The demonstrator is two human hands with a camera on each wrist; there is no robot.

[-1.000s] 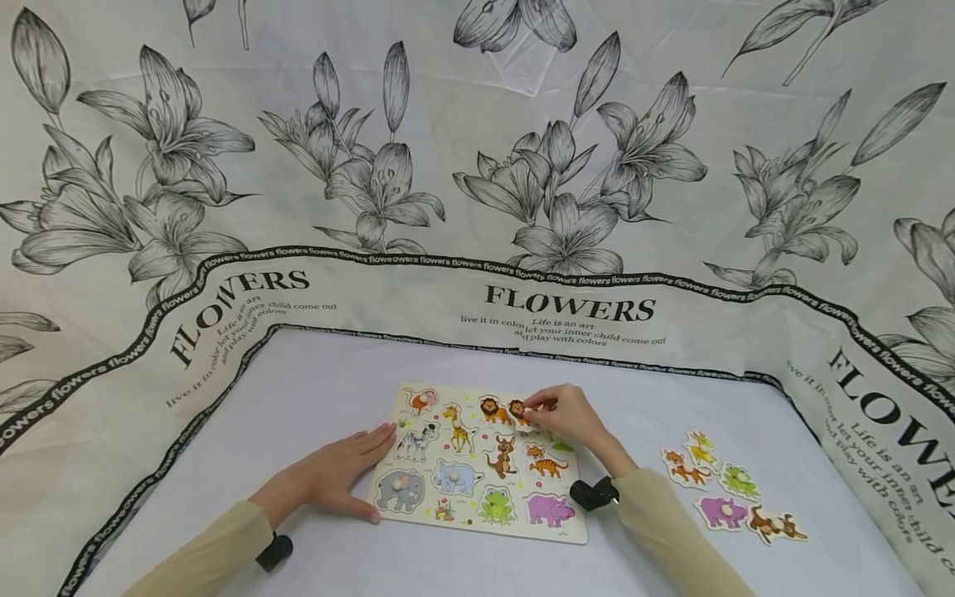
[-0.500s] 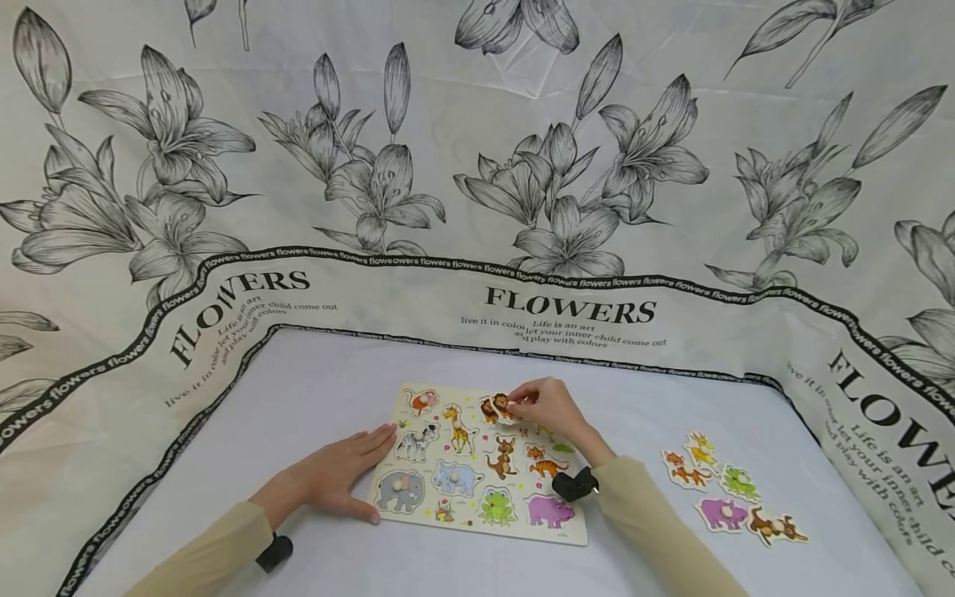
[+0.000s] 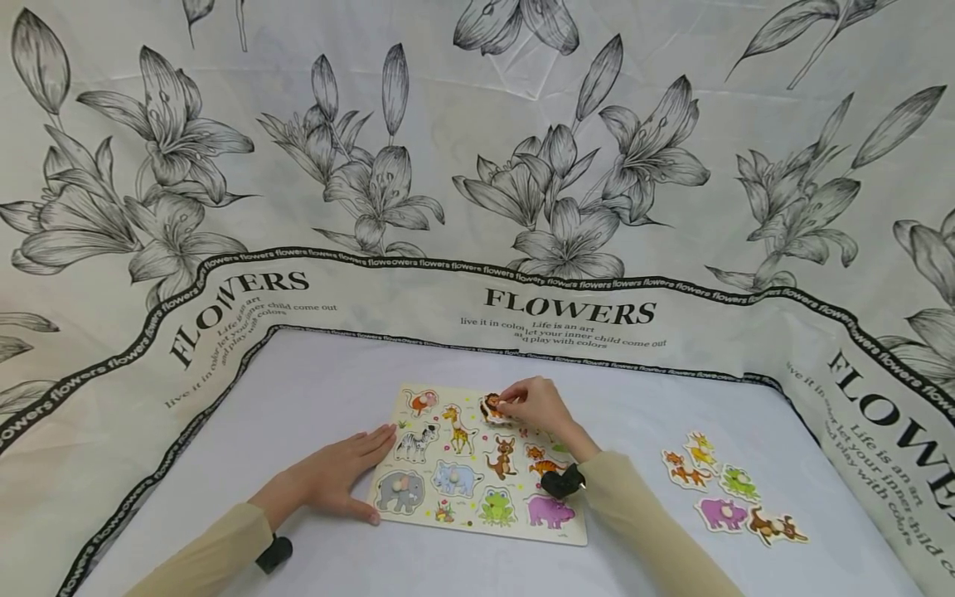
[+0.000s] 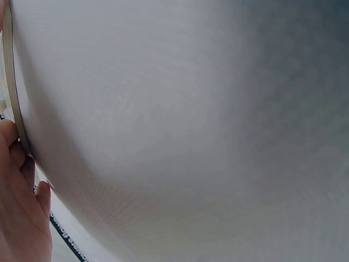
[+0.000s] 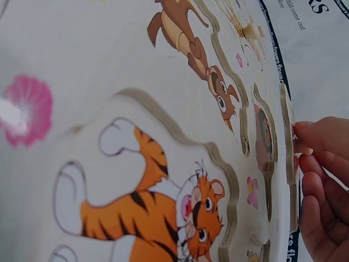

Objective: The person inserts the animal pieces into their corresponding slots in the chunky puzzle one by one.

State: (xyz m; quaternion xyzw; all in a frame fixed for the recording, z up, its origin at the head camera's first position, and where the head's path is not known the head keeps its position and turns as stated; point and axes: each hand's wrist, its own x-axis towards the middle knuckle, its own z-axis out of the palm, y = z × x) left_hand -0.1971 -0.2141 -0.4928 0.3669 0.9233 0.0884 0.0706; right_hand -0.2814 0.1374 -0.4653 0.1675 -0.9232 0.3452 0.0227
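"What's nearest?"

"Two tan sleeves [image 3: 660, 531], a black wrist camera [image 3: 273, 554] at each cuff. Past them, the left hand [image 3: 336, 474] lies with its fingers straight, against the left edge of the puzzle board [image 3: 421, 516]."

"And the worktop [image 3: 313, 385]?"

"Smooth and white, going grey with shadow in the left wrist view. The board lies flat on it. Well apart, to the right, is a small cluster: kangaroo piece [image 3: 776, 527], hippo piece [image 3: 721, 514], frog piece [image 3: 740, 481], tiger piece [image 3: 686, 470] and a yellow animal piece [image 3: 700, 450]."

"The right hand [image 3: 539, 408]?"

"Over the board's far side. Its fingers are drawn together in a pinch on the lion piece [image 5: 289, 153], held just above the surface near the lion recess [image 5: 264, 136]."

"Behind all that?"

"A black trim [image 3: 567, 358] bounds the white surface at the back. Beyond it stands pale cloth with FLOWERS lettering [image 3: 570, 304] repeated around the sides, then a cloth wall [image 3: 477, 99], lightly creased, printed with big grey lilies [image 3: 563, 240]."
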